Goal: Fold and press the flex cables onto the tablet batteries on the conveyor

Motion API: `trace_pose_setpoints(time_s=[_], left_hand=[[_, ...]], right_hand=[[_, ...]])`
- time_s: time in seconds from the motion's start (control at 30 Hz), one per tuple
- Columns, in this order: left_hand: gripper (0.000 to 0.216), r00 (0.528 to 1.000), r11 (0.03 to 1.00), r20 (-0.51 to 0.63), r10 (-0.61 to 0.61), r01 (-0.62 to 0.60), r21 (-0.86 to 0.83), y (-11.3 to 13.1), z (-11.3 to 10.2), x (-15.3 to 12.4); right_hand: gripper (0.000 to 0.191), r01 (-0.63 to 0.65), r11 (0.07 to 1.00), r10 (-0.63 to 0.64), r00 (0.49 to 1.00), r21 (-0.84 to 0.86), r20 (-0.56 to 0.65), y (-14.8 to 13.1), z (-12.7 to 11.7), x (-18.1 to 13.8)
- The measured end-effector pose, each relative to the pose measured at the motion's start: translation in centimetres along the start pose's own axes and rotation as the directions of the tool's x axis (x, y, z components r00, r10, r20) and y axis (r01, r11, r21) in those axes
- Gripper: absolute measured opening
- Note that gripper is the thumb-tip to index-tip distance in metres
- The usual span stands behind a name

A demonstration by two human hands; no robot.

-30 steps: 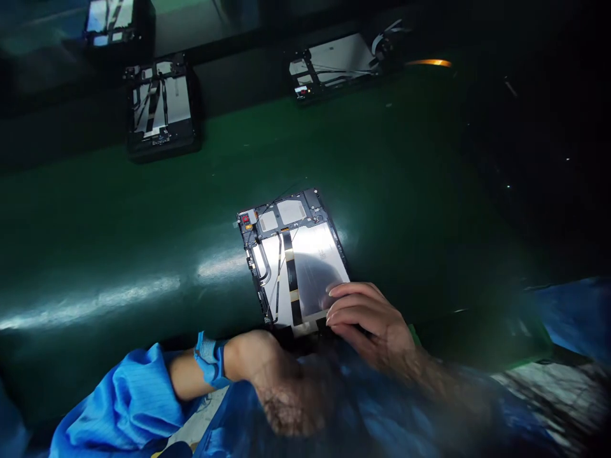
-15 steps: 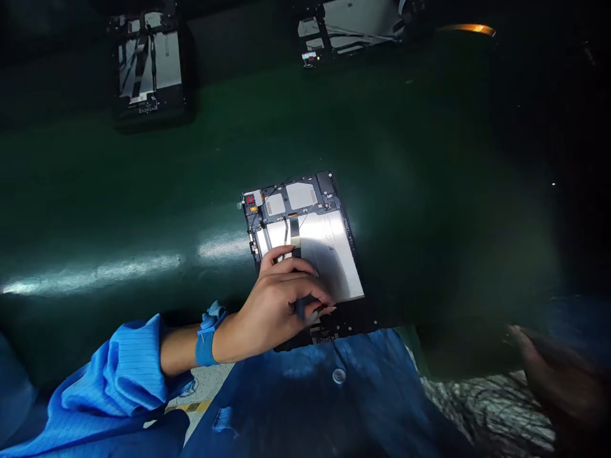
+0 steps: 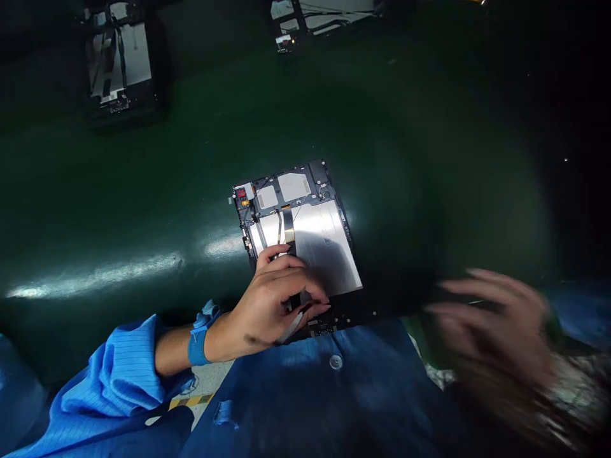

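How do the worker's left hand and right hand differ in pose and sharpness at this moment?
The left hand rests on the opened tablet, fingers curled, pinching a thin tool; the right hand hangs off to the side, touching nothing visible. The left hand is sharp; the right hand is motion-blurred. The left wrist wears a blue wrist strap; the right wrist is too blurred to tell. Both are bare.

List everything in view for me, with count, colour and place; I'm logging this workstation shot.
Opened tablet: one, silvery plate in black frame, centre of the belt, lying flat.
Other opened units: two partly seen, black and silver, far edge, top left and top centre.
Belt: one, dark green, glossy, across the view.
Wrist strap: one, blue, on the left wrist.
Sleeve: one, blue, lower left.
Left hand: resting on the tablet's near edge, pinching a thin pale tool.
Right hand: blurred, lower right, off the tablet.
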State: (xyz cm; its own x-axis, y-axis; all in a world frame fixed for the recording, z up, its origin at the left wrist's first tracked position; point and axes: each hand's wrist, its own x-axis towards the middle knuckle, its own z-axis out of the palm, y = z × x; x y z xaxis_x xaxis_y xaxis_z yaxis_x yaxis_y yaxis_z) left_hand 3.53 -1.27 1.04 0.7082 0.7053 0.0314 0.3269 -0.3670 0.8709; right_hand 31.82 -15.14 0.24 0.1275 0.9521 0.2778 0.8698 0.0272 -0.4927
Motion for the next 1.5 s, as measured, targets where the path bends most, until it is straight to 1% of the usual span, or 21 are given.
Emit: trace_pose_setpoints(time_s=[0.03,0.07,0.1,0.17,0.23,0.33,0.4,0.57,0.67,0.8,0.87,0.93,1.0,1.1,1.2,1.5], left_hand=[[0.007,1.000,1.000,0.000,0.017,-0.017,-0.003,0.0,-0.1,0.0],[0.008,0.999,0.999,-0.006,0.036,-0.036,0.000,-0.1,-0.2,0.0],[0.008,0.999,0.999,-0.007,0.052,-0.052,0.005,-0.2,-0.3,0.0],[0.009,0.998,0.998,-0.004,0.068,-0.068,0.019,-0.3,-0.3,-0.1],[0.010,0.997,0.996,-0.008,0.083,-0.082,0.027,-0.4,-0.2,-0.2],[0.013,0.995,0.995,-0.031,0.097,-0.096,0.034,-0.5,-0.1,-0.1],[0.015,0.995,0.995,-0.025,0.094,-0.093,0.033,-0.4,-0.1,-0.1],[0.013,0.998,0.997,-0.012,0.068,-0.067,0.044,-0.2,0.0,-0.2],[0.011,0.996,0.990,-0.033,0.078,-0.074,0.118,-0.3,0.3,-0.2],[0.015,0.993,0.971,-0.059,0.106,-0.091,0.220,-0.6,0.7,-0.3],[0.015,0.992,0.963,-0.063,0.109,-0.090,0.254,-0.7,0.8,-0.3],[0.015,0.990,0.954,-0.068,0.124,-0.099,0.283,-0.8,0.8,-0.3],[0.016,0.987,0.943,-0.063,0.147,-0.121,0.310,-1.0,0.8,-0.3],[0.015,0.985,0.933,-0.051,0.162,-0.136,0.334,-1.2,0.9,-0.3],[0.013,0.988,0.936,-0.038,0.147,-0.126,0.330,-1.1,1.0,-0.4],[0.007,0.989,0.936,-0.033,0.147,-0.128,0.328,-1.0,0.8,-0.5]], right_hand=[[0.014,0.096,0.990,-0.103,0.992,0.099,0.066,-1.5,1.4,0.7],[0.012,0.171,0.966,-0.190,0.978,0.192,0.082,-2.8,2.8,1.4],[0.013,0.171,0.953,-0.203,0.973,0.250,0.107,-3.9,4.1,1.9],[0.014,0.161,0.940,-0.212,0.967,0.302,0.144,-5.1,5.9,2.4],[0.015,0.136,0.937,-0.196,0.967,0.323,0.162,-5.6,6.8,2.4],[0.015,0.117,0.933,-0.173,0.975,0.341,0.137,-5.4,6.9,2.2],[0.014,0.101,0.936,-0.156,0.978,0.339,0.141,-5.3,6.7,2.0],[0.015,0.087,0.927,-0.181,0.956,0.365,0.232,-5.5,6.6,2.0],[0.016,0.077,0.915,-0.188,0.949,0.396,0.251,-5.5,6.5,2.1],[0.016,0.082,0.910,-0.199,0.947,0.407,0.252,-5.0,6.2,2.4],[0.017,0.082,0.918,-0.181,0.958,0.387,0.225,-4.6,6.0,2.5],[0.017,0.113,0.934,-0.181,0.967,0.338,0.177,-4.3,5.9,2.5],[0.016,0.175,0.944,-0.220,0.966,0.279,0.137,-4.1,5.9,2.5],[0.016,0.266,0.936,-0.294,0.951,0.231,0.098,-4.3,6.1,2.5],[0.015,0.311,0.926,-0.333,0.940,0.212,0.076,-4.6,6.3,2.5],[0.012,0.284,0.943,-0.300,0.951,0.172,0.075,-4.8,6.4,2.2]])
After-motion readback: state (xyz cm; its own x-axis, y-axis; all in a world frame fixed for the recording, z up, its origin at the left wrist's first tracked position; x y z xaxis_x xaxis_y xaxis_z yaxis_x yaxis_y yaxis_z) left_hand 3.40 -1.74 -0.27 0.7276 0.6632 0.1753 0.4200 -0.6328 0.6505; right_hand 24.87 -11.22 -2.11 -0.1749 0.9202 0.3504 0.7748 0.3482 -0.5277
